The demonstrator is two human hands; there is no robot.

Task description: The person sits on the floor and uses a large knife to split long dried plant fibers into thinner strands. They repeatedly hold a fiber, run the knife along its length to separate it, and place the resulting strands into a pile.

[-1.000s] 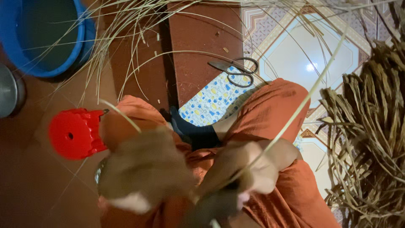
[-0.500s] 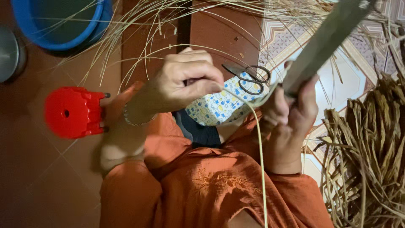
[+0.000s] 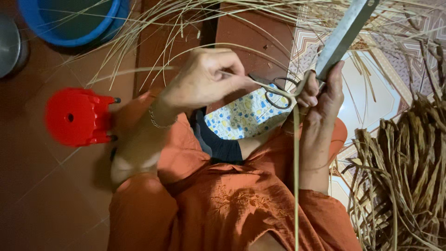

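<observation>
My left hand is closed, pinching a thin pale straw strand near its upper end. The strand curves across to my right hand and then hangs straight down over my orange-clad lap. My right hand grips a long flat metal ruler that slants up to the top right, with the strand pressed against it by the fingers. Black-handled scissors lie just beyond and between both hands, on a yellow and blue patterned cloth.
A red plastic stool stands at the left, and a blue basin at the top left beside a metal bowl. Loose pale straws fan across the floor at the top. A heap of dried brown leaves fills the right side.
Both hands have come up from my lap. The right hand now holds the metal ruler raised, and the left hand has drawn the strand across towards it.
</observation>
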